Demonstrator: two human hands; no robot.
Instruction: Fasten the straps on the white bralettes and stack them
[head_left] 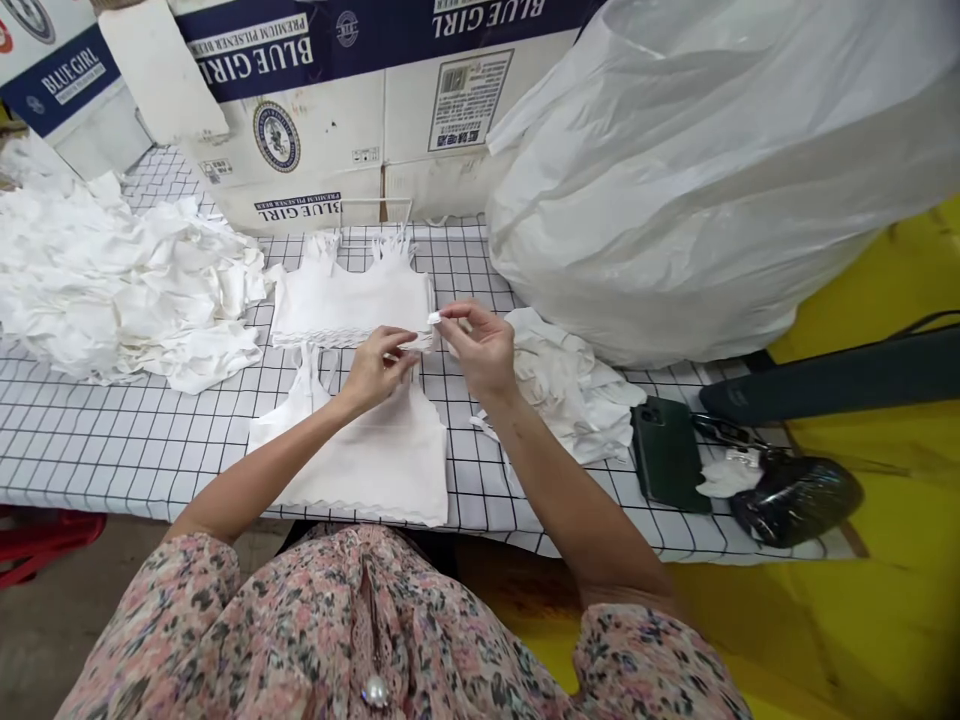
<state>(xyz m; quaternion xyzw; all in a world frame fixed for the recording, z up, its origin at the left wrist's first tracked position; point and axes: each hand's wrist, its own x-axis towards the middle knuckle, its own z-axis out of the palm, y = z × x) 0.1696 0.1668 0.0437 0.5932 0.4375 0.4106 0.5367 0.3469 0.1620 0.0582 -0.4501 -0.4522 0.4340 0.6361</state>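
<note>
At the left end of the counter [142, 455], which is covered in a white cloth with a black grid, lies a loose heap of white fabric pieces [120, 290]. Cardboard beer cartons [322, 130] printed "Blue Girl" stand beyond the far edge. Toward the middle are two white garments with scalloped hems: the upper camisole [349, 295] lies flat with its straps toward the far edge, and the lower camisole [375, 450] lies flat near the front edge, its straps reaching toward the upper one. The left hand [379, 368] rests on the hem of the upper camisole with its fingers curled; whether its grip is clamped on the cloth cannot be determined. The right hand [480, 350] is just beside it, its grip closed, with thumb and forefinger clamped on a small white tab [433, 318] at the right end of that hem. Whether the tab is attached to the garment cannot be confirmed. Right of the hands lies a smaller pile of white fabric [566, 385], and a large white plastic sack [675, 170] rises beyond it at the far edge. Near the right end are a dark green phone [667, 455] and a black plastic bag [795, 500].
</note>
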